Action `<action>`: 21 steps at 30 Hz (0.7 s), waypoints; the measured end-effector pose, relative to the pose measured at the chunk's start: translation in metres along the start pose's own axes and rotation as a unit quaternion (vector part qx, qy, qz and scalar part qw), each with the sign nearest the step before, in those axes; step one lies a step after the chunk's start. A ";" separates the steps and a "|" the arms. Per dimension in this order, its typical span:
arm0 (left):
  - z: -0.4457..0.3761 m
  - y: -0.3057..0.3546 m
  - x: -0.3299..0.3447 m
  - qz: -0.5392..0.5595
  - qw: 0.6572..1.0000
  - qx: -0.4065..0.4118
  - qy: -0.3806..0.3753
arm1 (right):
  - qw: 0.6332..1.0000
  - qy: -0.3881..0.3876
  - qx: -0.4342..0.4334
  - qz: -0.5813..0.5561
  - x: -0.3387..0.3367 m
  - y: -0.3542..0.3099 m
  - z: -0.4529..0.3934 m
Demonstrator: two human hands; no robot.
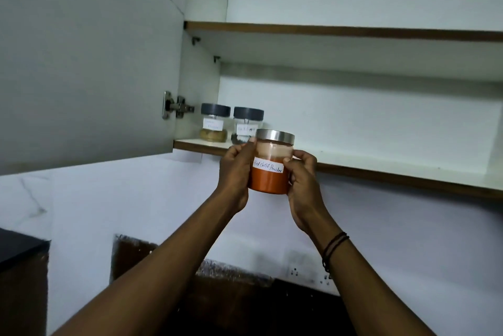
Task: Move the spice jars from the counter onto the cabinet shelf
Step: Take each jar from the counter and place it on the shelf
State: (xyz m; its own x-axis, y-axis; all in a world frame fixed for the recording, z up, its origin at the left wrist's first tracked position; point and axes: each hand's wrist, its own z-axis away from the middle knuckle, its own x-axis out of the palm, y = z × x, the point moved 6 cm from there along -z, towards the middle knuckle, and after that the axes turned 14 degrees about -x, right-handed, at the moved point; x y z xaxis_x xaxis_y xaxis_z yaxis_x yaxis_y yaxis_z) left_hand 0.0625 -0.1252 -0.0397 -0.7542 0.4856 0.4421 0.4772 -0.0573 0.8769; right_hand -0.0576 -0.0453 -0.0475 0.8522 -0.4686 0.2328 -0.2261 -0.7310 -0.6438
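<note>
Jar in hand: chilli powder jar, glass, steel lid, handwritten label facing the camera, orange powder filling roughly the lower half. Held upright in the air, its base below the front edge of the bottom shelf and not resting on it.
Left hand: wrapped closed on the jar's side at 9 o'clock, thumb up near the lid.
Right hand: closed on the opposite side at 3 o'clock, thumb across the label.
Jars already shelved: two grey-lidded jars, one with pale powder and one with dark grains, standing side by side at 11 o'clock from the held jar, near the left wall of the cupboard.
Cupboard door: swung open, at 9 o'clock.
Progress, judged: two jars placed; this one needs lifting over the edge.
Risk 1: base catches the shelf edge if raised too little, tipping the jar.
Risk 2: set down too far left, it knocks the dark-grain jar.
Risk 3: glass slips if one hand lets go early.
</note>
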 end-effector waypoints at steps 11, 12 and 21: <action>-0.033 0.051 0.037 -0.103 0.987 0.104 0.061 | 0.986 0.056 -0.098 0.121 -0.002 -0.043 -0.055; -0.038 0.055 0.042 -0.107 0.987 0.108 0.061 | 0.983 0.062 -0.109 0.135 -0.001 -0.047 -0.063; -0.095 0.062 0.072 -0.213 0.972 0.082 0.060 | 0.945 0.026 -0.096 0.310 -0.007 -0.027 -0.127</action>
State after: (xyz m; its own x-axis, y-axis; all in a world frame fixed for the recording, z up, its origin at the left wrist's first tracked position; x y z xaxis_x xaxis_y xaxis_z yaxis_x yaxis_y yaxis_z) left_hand -0.0047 -0.1771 0.0645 -0.9413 0.3297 0.0727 0.1681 0.2710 0.9478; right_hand -0.1172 -0.0858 0.0607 0.5038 -0.8572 -0.1071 -0.7604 -0.3812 -0.5259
